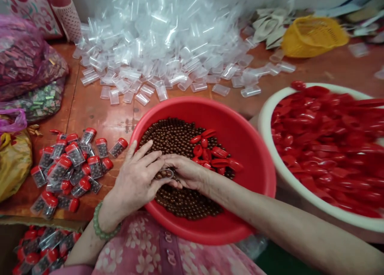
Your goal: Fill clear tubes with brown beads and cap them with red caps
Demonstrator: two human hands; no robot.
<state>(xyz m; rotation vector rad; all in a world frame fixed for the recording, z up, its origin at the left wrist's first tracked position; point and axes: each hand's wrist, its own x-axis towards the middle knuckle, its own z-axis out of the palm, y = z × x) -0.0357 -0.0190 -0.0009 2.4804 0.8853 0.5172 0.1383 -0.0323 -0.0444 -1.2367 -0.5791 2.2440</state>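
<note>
Over the red basin (pixel 258 167), my left hand (pixel 139 175) holds a small clear plastic container (pixel 170 174) between thumb and fingers. Brown balls show at the container's mouth. Cupped right against it is my right hand (pixel 189 173), its fingers curled and partly hidden behind the left hand and the container. What lies in the right palm cannot be made out. Many loose brown balls (pixel 192 207) cover the basin's floor below both hands. Several red caps (pixel 207 153) rest on the balls, to the right of the hands.
A white tub (pixel 265 119) full of red caps stands at right. Behind the basin rises a heap of clear containers (pixel 162 47). Filled, red-capped containers (pixel 75 155) lie at left, more in a box (pixel 45 247) below. Plastic bags (pixel 24 63) and a yellow basket (pixel 315 37) stand farther back.
</note>
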